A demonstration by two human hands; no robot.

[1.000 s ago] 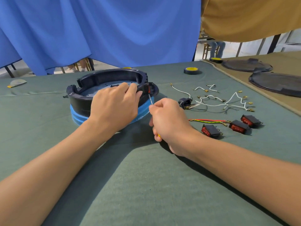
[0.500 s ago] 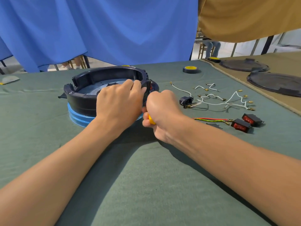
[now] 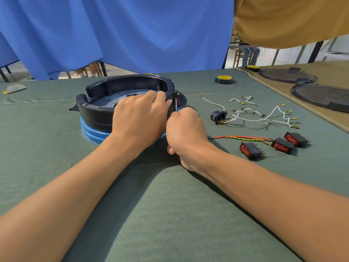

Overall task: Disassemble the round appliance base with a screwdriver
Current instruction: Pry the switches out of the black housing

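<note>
Round appliance base point(image 3: 98, 112) on table point(image 3: 170, 214), left of loose wires point(image 3: 251, 120): rigid black plastic shell, probably light, apt to slide or spin. Left grip point(image 3: 139, 118) curled over near rim, pinning it down. Right grip point(image 3: 186, 133) clenched on screwdriver point(image 3: 175, 103), shaft upright at rim's right edge. Best hold: rim wall.

Round appliance base point(image 3: 98, 112): black shell, pale grey inner plate, seated on a bright blue ring point(image 3: 92, 134). Screwdriver point(image 3: 175, 103): dark shaft. Table point(image 3: 170, 214): plain, dull grey-green cloth. Rocker switches point(image 3: 251, 150): black bodies, red rockers. Loose wires point(image 3: 264, 120): white, with brass-coloured terminals. One lead point(image 3: 243, 138): red beside striped yellow-green. Socket point(image 3: 218, 116): black. Tape roll point(image 3: 224, 79): black, yellow core. Behind: plain blue curtain point(image 3: 122, 31) and mustard cloth point(image 3: 292, 17). Far right: black discs point(image 3: 321, 95) on tan cloth.
</note>
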